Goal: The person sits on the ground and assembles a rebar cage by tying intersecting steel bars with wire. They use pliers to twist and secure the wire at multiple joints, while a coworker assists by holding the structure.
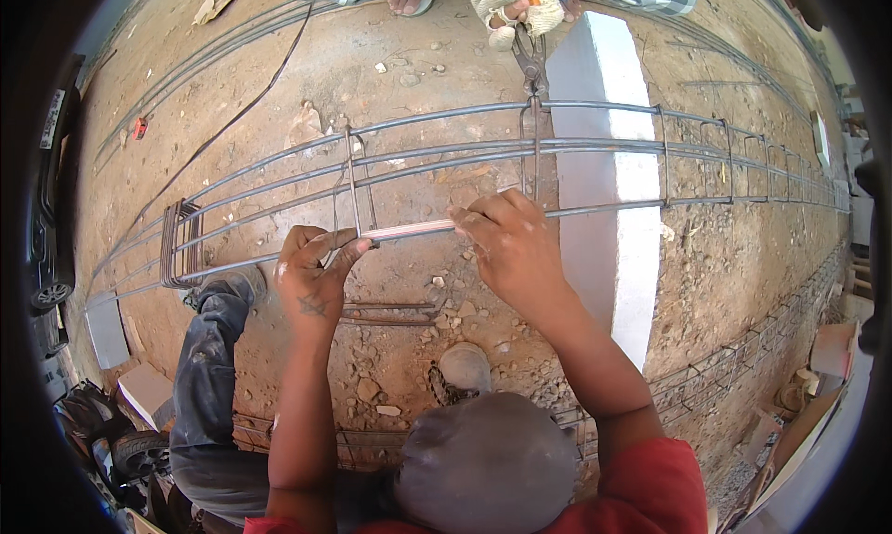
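Note:
Several long steel reinforcing bars run across in front of me, joined by bent stirrups into a cage. My left hand is closed at the nearest bar, thumb and fingers pinched where a stirrup meets it. Between my hands a thin, pinkish-white strip lies along that bar; its exact kind is unclear. My right hand pinches the strip's right end. Across the cage, another person's gloved hand holds pincers, their jaws at the far bar above another stirrup.
A stack of stirrups hangs at the cage's left end. A long pale block lies under the bars, right of my right hand. Short bars rest among stones below my hands. A red tape measure sits far left.

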A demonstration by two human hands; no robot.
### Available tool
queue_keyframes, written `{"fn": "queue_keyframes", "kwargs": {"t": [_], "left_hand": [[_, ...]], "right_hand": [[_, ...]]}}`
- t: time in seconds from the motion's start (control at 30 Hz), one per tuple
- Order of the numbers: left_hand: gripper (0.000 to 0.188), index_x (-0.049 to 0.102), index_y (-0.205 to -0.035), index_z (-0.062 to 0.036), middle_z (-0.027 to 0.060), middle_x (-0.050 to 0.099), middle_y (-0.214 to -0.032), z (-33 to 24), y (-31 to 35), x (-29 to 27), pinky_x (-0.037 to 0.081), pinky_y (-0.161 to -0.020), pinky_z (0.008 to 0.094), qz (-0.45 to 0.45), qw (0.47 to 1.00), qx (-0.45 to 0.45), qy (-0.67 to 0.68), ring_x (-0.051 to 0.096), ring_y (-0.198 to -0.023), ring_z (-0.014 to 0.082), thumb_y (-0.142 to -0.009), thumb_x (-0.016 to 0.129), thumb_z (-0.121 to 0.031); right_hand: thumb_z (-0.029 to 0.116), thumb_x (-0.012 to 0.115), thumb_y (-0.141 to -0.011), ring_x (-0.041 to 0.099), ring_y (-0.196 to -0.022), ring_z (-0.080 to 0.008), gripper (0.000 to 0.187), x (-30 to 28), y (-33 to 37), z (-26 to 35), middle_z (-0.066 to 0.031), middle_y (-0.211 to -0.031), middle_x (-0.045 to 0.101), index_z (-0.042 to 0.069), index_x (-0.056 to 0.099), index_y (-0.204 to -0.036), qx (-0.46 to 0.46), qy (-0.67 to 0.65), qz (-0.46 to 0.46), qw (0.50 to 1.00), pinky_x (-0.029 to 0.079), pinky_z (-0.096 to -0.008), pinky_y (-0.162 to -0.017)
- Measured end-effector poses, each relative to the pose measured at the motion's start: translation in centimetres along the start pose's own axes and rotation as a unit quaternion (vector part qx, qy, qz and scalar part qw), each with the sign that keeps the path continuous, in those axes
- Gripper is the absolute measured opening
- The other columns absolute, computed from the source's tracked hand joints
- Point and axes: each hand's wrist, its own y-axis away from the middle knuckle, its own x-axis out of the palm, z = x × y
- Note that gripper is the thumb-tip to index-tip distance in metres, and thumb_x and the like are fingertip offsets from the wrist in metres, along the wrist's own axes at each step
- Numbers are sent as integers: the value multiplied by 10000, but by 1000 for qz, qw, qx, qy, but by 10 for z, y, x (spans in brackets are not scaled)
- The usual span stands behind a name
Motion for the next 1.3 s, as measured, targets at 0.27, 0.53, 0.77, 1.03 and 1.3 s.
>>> {"fn": "queue_keyframes", "kwargs": {"t": [0.27, 0.53, 0.77, 1.03, 1.3], "left_hand": [[225, 774, -928, -42, 92, 666, -902, 1, -4, -3, 481, -751, 305, 27, 999, 23, -6, 638, -850, 210, -772, 835, -193], [204, 769, -924, -36, 95, 694, -899, 0, -5, -4, 486, -761, 302, 46, 999, 17, 19, 652, -837, 205, -788, 825, -177], [244, 764, -938, -17, 113, 697, -904, 8, -3, 1, 504, -757, 310, 36, 998, 29, 30, 668, -820, 237, -787, 825, -200], [244, 752, -916, -15, 124, 687, -887, 12, -5, 2, 486, -751, 326, 46, 999, -3, -11, 655, -822, 255, -785, 814, -211], [234, 756, -915, -33, 126, 675, -880, -1, -3, 6, 492, -737, 353, 19, 998, 11, -67, 654, -802, 276, -803, 799, -233]], "right_hand": [[-58, 641, -672, 597, -938, -279, 494, 18, 11, 5, -65, -996, 656, 91, 715, -1137, 7, -3, -57, 998, 456, -453, -934], [-32, 625, -719, 601, -972, -257, 404, 24, 14, 10, -53, -995, 666, 66, 725, -1097, 20, 1, -93, 995, 410, -473, -1032], [-46, 630, -706, 608, -946, -240, 397, 33, 18, 5, -32, -1006, 670, 88, 730, -1066, 14, -23, -119, 993, 402, -460, -1024], [-65, 647, -670, 605, -900, -236, 413, 42, 18, -2, -15, -971, 687, 101, 744, -1034, 5, -80, -177, 981, 438, -405, -924], [-21, 631, -719, 607, -918, -243, 320, 39, 19, -3, -33, -964, 689, 86, 751, -996, 1, -91, -184, 979, 429, -389, -924]]}}
